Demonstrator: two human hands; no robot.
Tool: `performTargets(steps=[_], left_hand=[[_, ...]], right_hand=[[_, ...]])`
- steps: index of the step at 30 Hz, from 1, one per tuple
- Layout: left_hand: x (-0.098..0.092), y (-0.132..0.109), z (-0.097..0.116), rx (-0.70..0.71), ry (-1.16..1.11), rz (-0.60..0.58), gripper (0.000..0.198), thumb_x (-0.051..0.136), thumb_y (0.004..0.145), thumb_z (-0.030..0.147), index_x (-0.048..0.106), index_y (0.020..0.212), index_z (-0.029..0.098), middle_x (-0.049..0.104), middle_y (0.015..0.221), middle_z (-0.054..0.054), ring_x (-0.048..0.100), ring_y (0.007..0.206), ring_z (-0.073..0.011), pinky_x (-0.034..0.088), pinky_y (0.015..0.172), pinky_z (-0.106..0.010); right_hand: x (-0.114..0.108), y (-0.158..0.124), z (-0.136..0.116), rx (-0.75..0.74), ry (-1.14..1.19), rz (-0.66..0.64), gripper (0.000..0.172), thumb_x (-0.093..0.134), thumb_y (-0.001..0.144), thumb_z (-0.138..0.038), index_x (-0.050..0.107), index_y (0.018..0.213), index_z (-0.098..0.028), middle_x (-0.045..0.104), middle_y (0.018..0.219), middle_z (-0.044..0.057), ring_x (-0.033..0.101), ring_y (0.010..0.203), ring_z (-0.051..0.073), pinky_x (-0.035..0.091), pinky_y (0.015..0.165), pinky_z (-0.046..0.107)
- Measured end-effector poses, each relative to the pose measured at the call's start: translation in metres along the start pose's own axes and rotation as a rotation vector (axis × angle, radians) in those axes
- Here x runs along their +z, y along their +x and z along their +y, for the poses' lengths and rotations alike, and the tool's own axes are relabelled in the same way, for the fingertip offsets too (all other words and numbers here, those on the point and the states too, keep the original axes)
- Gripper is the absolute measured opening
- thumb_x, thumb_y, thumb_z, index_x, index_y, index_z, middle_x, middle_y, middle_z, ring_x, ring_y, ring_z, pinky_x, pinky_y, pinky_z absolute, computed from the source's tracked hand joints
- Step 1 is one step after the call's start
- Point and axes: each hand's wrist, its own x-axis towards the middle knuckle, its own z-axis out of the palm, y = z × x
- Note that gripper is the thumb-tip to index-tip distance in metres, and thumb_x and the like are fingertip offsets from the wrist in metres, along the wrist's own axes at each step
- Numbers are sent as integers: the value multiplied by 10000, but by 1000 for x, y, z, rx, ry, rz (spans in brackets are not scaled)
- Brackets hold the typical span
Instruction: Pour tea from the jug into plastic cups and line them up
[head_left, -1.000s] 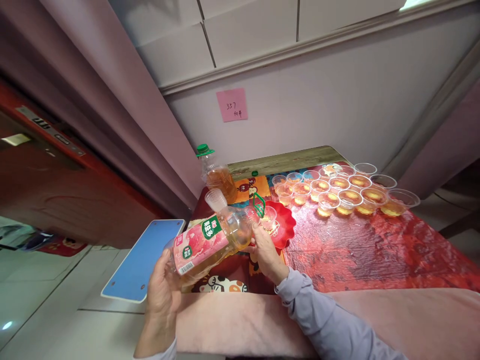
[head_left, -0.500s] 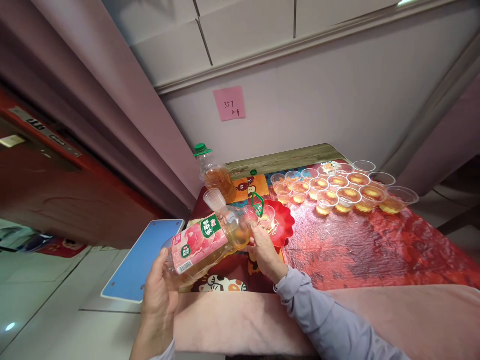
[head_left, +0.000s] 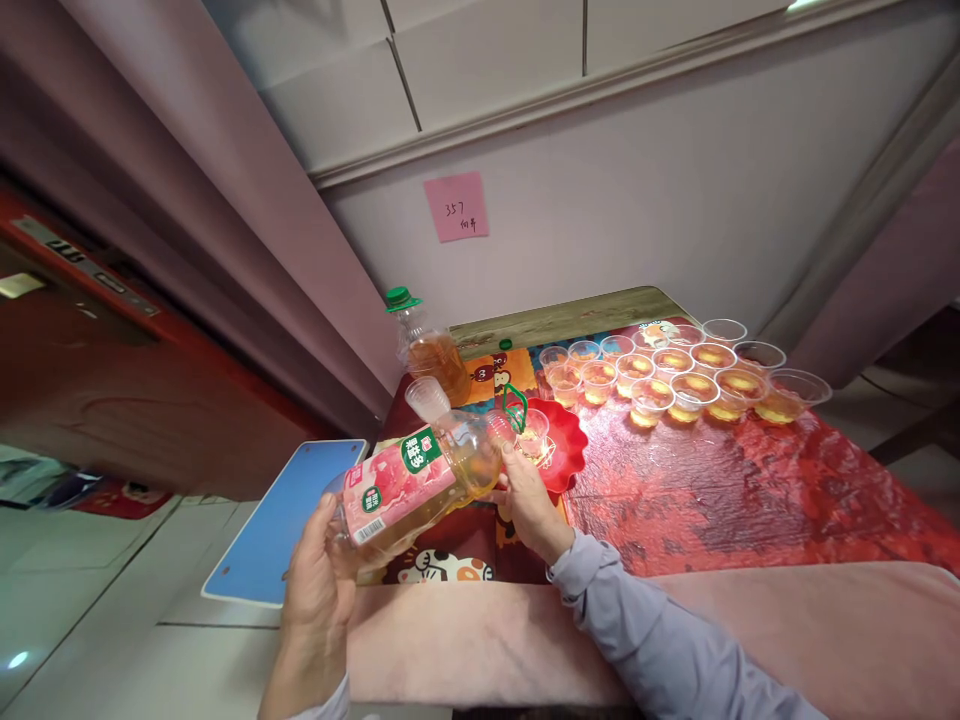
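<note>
A large clear juice bottle (head_left: 409,475) with a pink-and-green label lies tilted between my hands, its neck toward the right. My left hand (head_left: 319,580) is wrapped around the base. Near the neck, my right hand (head_left: 529,500) grips the bottle's shoulder. Yellowish juice has gathered along its lower side. The neck, with a green carry handle (head_left: 515,407), is over a red scalloped bowl (head_left: 574,450). A clear plastic cup (head_left: 534,432) appears to stand in that bowl, partly covered by the neck. Clear nested cups (head_left: 429,399) show just behind the bottle.
Several clear cups (head_left: 694,390) with yellow juice stand in rows at the table's right. Another juice bottle (head_left: 435,360) with a green cap stands at the back left. A loose green cap (head_left: 506,344) lies behind. A blue board (head_left: 289,520) is at the left.
Both hands keep the same grip on the bottle, whose tilt looks about the same. The whole view has shifted very slightly.
</note>
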Motion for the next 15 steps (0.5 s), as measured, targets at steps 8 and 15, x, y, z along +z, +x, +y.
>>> performTargets(steps=[8,15], left_hand=[[1,-1,2,8,35,-23,246,686,953,321,778,1131,179,839,862,-49,827,806,-283,696,878,-462],[-1,-2,1,11,22,-65,349,802,870,401,779,1137,177,861,988,-89,834,990,-335,690,910,-450]], right_hand=[[0,1,1,-2,13,-5,613,714,891,-790,752,1219,-274,819,1233,93,787,1066,293,683,765,388],[0,-2,-2,-25,0,-16,629,705,894,-800,743,1248,-282,824,1233,103,793,1082,316,696,784,434]])
